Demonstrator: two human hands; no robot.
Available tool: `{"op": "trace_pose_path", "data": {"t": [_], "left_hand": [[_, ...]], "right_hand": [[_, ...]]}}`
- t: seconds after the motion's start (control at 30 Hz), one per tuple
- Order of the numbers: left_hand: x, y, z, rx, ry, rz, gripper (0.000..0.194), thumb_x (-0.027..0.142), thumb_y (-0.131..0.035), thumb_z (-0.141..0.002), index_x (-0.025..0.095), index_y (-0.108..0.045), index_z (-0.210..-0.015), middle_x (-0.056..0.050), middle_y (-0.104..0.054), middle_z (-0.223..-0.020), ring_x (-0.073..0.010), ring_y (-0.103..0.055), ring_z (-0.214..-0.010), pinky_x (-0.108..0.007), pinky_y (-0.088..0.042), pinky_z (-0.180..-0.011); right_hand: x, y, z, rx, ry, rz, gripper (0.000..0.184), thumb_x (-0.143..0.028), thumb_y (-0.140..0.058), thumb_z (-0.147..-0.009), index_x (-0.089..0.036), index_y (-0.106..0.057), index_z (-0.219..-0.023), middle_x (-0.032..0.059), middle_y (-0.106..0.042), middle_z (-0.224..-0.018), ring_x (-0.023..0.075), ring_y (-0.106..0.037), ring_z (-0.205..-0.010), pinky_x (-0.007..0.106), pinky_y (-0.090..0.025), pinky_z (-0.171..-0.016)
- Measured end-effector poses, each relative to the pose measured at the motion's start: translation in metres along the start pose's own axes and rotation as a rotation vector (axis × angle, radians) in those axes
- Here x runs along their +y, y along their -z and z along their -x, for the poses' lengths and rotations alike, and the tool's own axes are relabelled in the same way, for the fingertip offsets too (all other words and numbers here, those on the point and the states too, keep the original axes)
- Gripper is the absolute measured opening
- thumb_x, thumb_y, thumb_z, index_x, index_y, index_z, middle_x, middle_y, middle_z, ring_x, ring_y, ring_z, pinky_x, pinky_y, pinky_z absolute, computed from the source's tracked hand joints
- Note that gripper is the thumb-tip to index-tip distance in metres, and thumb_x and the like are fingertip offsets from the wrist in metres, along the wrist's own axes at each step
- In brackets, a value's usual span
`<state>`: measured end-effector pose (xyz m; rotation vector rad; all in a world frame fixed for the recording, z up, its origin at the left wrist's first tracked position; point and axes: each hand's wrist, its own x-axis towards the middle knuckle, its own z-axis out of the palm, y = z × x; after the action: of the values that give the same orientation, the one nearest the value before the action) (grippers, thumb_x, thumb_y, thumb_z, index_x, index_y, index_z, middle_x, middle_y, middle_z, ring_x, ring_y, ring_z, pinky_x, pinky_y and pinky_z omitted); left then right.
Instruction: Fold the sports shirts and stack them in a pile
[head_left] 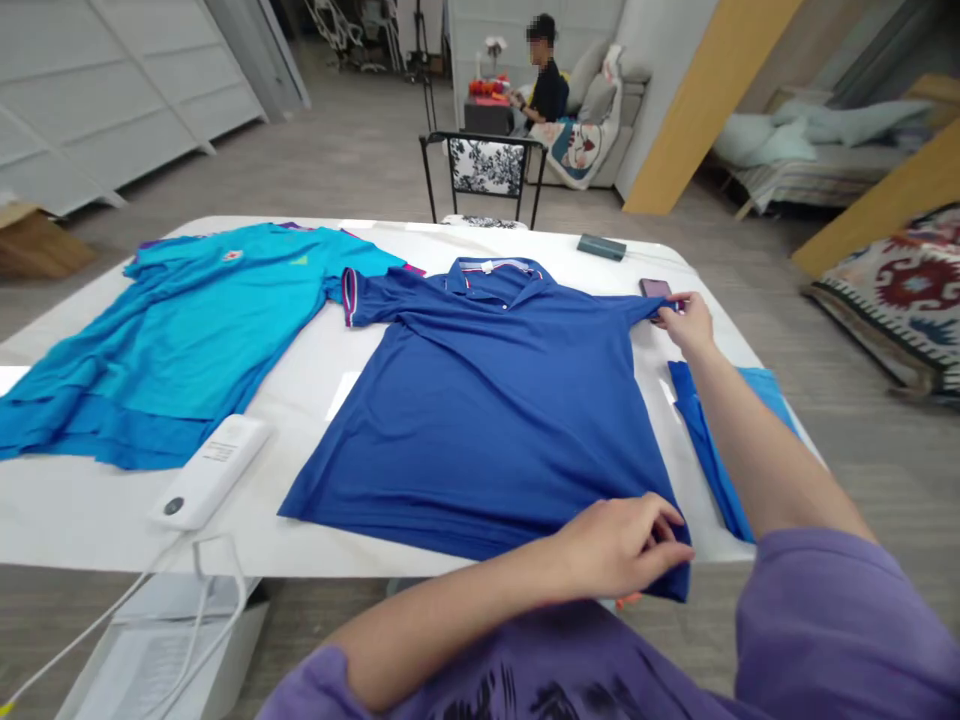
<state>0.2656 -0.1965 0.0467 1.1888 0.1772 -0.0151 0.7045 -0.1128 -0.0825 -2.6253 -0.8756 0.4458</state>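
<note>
A dark blue polo shirt lies spread on the white table, its collar toward the far side and its hem at the near edge. My right hand is closed in a pinch on the cuff of the right-side sleeve, drawing that sleeve outward. At the near right corner of the hem, my left hand rests with curled fingers, thumb and fingertips closed on the cloth. That corner hangs slightly over the table edge. The left-side sleeve lies loose, showing its striped cuff.
Bright blue shirts lie stacked at left, beside a white device with a cable. Folded blue cloth lies under my right forearm. A phone and a dark case sit farther back. Beyond the table stand a chair and a seated person.
</note>
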Motion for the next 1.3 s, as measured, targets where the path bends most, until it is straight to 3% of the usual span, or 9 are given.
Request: {"op": "trace_pose_path", "data": {"t": [0.13, 0.33, 0.47, 0.57, 0.77, 0.93, 1.07, 1.17, 1.3], "left_hand": [[0.001, 0.051, 0.037, 0.106, -0.145, -0.341, 0.034, 0.048, -0.058, -0.118, 0.025, -0.072, -0.139, -0.010, -0.081, -0.139, -0.0271, -0.076, -0.131, -0.044, -0.055, -0.116], [-0.082, 0.160, 0.218, 0.576, 0.222, -0.751, 0.029, 0.043, -0.065, -0.111, 0.027, -0.075, -0.133, -0.008, -0.078, -0.136, -0.0311, -0.073, -0.128, -0.050, -0.055, -0.118], [-0.129, 0.172, 0.325, 0.637, 0.296, -0.858, 0.046, 0.053, -0.074, -0.104, 0.029, -0.074, -0.143, -0.009, -0.073, -0.152, -0.0360, -0.070, -0.139, -0.056, -0.051, -0.127], [-0.138, 0.162, 0.360, 0.666, 0.282, -0.858, 0.049, 0.055, -0.077, -0.103, 0.029, -0.075, -0.145, -0.010, -0.071, -0.159, -0.0372, -0.067, -0.146, -0.058, -0.049, -0.131], [-0.137, 0.153, 0.370, 0.700, 0.273, -0.773, 0.030, 0.055, -0.074, -0.106, 0.028, -0.085, -0.113, -0.008, -0.082, -0.132, -0.0312, -0.075, -0.126, -0.053, -0.055, -0.122], [-0.119, 0.134, 0.387, 0.686, 0.363, -0.574, 0.037, 0.063, -0.076, -0.103, 0.027, -0.086, -0.109, -0.007, -0.084, -0.108, -0.0280, -0.078, -0.104, -0.043, -0.063, -0.098], [-0.084, 0.108, 0.391, 0.526, 0.523, -0.410, 0.039, 0.069, -0.075, -0.099, 0.032, -0.087, -0.100, -0.005, -0.083, -0.099, -0.0279, -0.077, -0.090, -0.039, -0.064, -0.077], [-0.064, 0.115, 0.356, 0.523, 0.486, -0.417, 0.038, 0.069, -0.072, -0.100, 0.034, -0.085, -0.108, -0.004, -0.083, -0.104, -0.0296, -0.078, -0.097, -0.044, -0.066, -0.091], [-0.066, 0.172, 0.257, 0.701, 0.377, -0.637, 0.050, 0.066, -0.063, -0.108, 0.027, -0.075, -0.136, -0.009, -0.079, -0.133, -0.0316, -0.074, -0.124, -0.048, -0.059, -0.116]], "right_hand": [[-0.006, 0.048, 0.055, 0.005, 0.239, 0.321, 0.068, -0.047, -0.084, -0.086, -0.018, -0.068, -0.146, 0.0231, -0.068, -0.146, 0.0406, -0.071, -0.134, 0.064, -0.060, -0.120], [-0.054, 0.096, 0.244, -0.590, 0.533, 0.219, 0.041, -0.059, -0.068, -0.110, -0.028, -0.075, -0.136, 0.0131, -0.077, -0.127, 0.0319, -0.079, -0.107, 0.052, -0.068, -0.098], [-0.053, 0.117, 0.351, -0.821, 0.613, 0.222, 0.044, -0.060, -0.081, -0.104, -0.032, -0.073, -0.137, 0.0115, -0.077, -0.134, 0.0338, -0.077, -0.117, 0.053, -0.065, -0.101], [-0.032, 0.127, 0.396, -0.782, 0.604, 0.287, 0.057, -0.062, -0.089, -0.097, -0.033, -0.071, -0.143, 0.0132, -0.073, -0.143, 0.0375, -0.074, -0.128, 0.056, -0.063, -0.104], [-0.004, 0.143, 0.420, -0.660, 0.670, 0.375, 0.015, -0.039, -0.069, -0.115, -0.032, -0.074, -0.127, 0.0092, -0.077, -0.135, 0.0307, -0.077, -0.121, 0.053, -0.060, -0.102], [-0.003, 0.169, 0.416, -0.682, 0.665, 0.366, 0.015, -0.039, -0.065, -0.116, -0.033, -0.078, -0.122, 0.0055, -0.082, -0.131, 0.0284, -0.081, -0.115, 0.051, -0.062, -0.100], [-0.006, 0.190, 0.404, -0.774, 0.591, 0.308, 0.017, -0.052, -0.075, -0.108, -0.039, -0.081, -0.117, 0.0034, -0.083, -0.132, 0.0353, -0.082, -0.117, 0.059, -0.067, -0.098], [-0.027, 0.181, 0.378, -0.774, 0.537, 0.268, 0.032, -0.060, -0.078, -0.104, -0.044, -0.079, -0.131, 0.0037, -0.083, -0.135, 0.0410, -0.081, -0.122, 0.067, -0.068, -0.101], [-0.075, 0.115, 0.305, -0.660, 0.521, 0.219, 0.046, -0.064, -0.062, -0.112, -0.041, -0.072, -0.151, 0.0067, -0.080, -0.143, 0.0405, -0.077, -0.132, 0.066, -0.064, -0.115]]}}
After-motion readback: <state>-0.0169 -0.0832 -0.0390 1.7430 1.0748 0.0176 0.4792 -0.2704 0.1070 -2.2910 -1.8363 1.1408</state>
